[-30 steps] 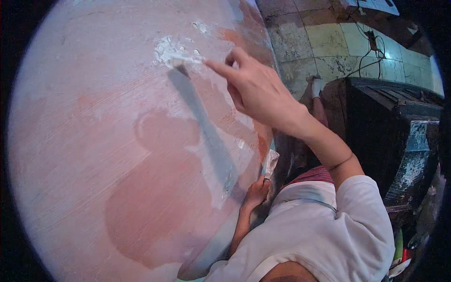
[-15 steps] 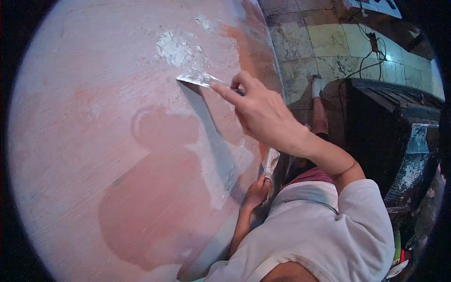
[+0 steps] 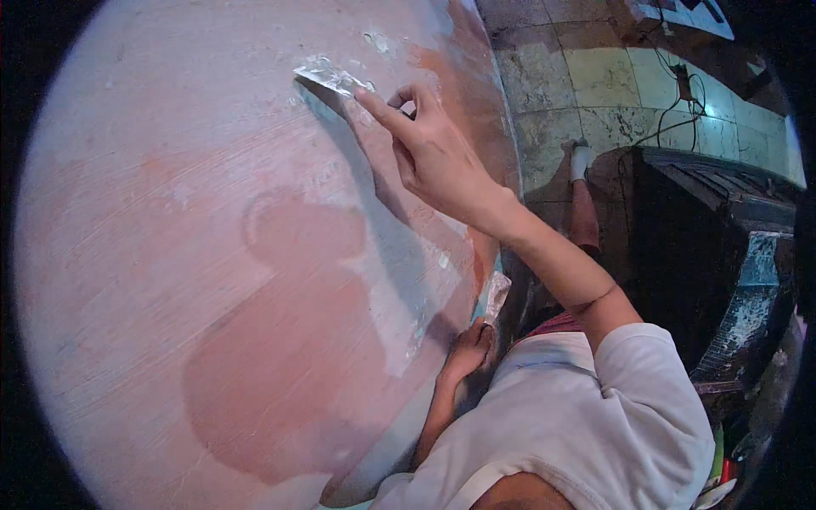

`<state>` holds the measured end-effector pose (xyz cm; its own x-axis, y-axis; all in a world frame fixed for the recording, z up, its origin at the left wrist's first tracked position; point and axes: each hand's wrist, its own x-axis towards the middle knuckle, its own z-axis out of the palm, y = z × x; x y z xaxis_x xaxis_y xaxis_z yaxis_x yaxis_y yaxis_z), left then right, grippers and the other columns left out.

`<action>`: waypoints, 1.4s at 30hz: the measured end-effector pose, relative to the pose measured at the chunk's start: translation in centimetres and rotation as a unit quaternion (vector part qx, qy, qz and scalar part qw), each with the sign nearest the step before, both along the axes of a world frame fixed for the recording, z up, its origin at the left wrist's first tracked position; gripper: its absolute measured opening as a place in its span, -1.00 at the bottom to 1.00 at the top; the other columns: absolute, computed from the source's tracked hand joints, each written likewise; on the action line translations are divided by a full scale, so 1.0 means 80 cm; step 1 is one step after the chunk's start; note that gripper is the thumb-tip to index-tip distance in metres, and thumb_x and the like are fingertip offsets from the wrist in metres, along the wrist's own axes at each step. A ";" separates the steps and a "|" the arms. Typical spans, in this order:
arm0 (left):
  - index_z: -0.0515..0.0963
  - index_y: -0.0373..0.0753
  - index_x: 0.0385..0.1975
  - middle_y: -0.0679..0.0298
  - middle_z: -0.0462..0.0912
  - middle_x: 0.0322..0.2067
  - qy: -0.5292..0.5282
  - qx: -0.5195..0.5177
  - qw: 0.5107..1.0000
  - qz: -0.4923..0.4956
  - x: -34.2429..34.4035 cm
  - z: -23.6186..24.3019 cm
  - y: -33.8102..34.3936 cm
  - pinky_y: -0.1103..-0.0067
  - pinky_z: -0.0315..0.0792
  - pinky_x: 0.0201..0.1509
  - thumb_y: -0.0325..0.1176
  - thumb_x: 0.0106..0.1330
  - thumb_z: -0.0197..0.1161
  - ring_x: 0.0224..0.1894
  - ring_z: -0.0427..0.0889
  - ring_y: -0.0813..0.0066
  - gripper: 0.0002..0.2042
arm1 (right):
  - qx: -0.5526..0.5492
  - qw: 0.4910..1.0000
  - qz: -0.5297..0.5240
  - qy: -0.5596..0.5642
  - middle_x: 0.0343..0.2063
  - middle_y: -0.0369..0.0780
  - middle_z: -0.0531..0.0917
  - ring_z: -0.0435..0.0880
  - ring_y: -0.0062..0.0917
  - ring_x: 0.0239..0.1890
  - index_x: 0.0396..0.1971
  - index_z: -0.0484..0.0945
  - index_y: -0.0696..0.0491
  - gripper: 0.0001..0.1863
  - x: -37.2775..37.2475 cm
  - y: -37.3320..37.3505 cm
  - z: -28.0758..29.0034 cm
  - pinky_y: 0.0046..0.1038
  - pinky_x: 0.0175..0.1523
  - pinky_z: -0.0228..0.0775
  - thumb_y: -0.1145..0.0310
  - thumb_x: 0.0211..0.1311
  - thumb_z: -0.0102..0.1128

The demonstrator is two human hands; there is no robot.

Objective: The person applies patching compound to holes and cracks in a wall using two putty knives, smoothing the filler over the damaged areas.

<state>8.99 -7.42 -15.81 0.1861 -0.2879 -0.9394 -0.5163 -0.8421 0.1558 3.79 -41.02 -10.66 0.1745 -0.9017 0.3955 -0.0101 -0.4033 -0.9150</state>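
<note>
My right hand (image 3: 438, 157) is closed on a putty knife (image 3: 330, 78), its blade smeared with white compound and laid at a white patch high on the pink painted wall (image 3: 127, 272). The blade casts a long shadow down the wall. My left hand (image 3: 470, 348), low beside the wall's edge, grips a second putty knife (image 3: 497, 297), held with the blade pointing up and coated in pale compound. Small white patches and an orange-brown area show on the wall near the right hand.
A dark, paint-splattered bulky object (image 3: 697, 238) stands at my right on the tiled floor (image 3: 612, 76). Cables (image 3: 680, 102) run along the tiles at upper right, near a pale object (image 3: 697, 17). My leg and foot (image 3: 582, 187) show between wall and dark object.
In the last half second my right hand and its knife moved up and left onto the white patch, after dropping lower before that. My left hand has barely moved.
</note>
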 end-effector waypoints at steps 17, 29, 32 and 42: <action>0.35 -0.26 -0.16 0.03 0.47 -0.61 0.015 -0.036 0.999 0.010 -0.003 0.009 -0.015 0.28 0.38 -0.38 -0.14 0.41 -0.11 -0.59 0.51 0.11 -0.71 | 0.083 0.994 0.066 -0.029 -0.24 -0.04 0.40 0.47 -0.26 -0.29 0.16 0.43 -0.05 -0.45 -0.043 0.029 -0.008 -0.37 -0.10 0.36 0.62 0.12 0.02; 0.32 -0.35 0.04 -0.30 0.49 -0.12 0.007 -0.017 1.000 0.006 -0.001 -0.004 -0.003 0.24 0.32 0.09 -0.15 0.41 -0.16 0.01 0.50 -0.14 -0.60 | -0.039 0.996 0.075 -0.017 -0.32 0.04 0.42 0.53 -0.11 -0.39 0.08 0.47 0.01 -0.52 -0.017 -0.019 -0.013 -0.23 -0.26 0.44 0.55 0.07 0.04; 0.33 -0.35 0.00 -0.28 0.51 -0.18 0.001 -0.034 0.999 -0.006 0.008 -0.022 0.021 0.22 0.34 0.04 -0.16 0.41 -0.15 -0.06 0.54 -0.13 -0.62 | -0.021 0.994 0.103 -0.019 -0.30 0.04 0.41 0.54 -0.12 -0.41 0.07 0.48 0.00 -0.51 -0.025 0.000 -0.022 -0.24 -0.28 0.45 0.54 0.05 0.08; 0.35 -0.31 -0.13 -0.10 0.53 -0.48 0.023 0.013 1.000 0.006 -0.015 0.022 -0.040 0.22 0.38 -0.30 -0.19 0.41 -0.14 -0.43 0.58 -0.01 -0.71 | -0.040 0.997 0.070 -0.012 -0.29 -0.12 0.41 0.46 -0.35 -0.39 0.15 0.45 -0.12 -0.40 -0.050 -0.027 -0.018 -0.40 -0.24 0.37 0.63 0.05 0.04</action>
<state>7.79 -10.62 -14.07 0.1465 -0.2604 -0.9543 -0.4987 -0.8526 0.1561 -0.21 -43.16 -12.12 0.2860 -0.8351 0.4699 0.0718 -0.4703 -0.8796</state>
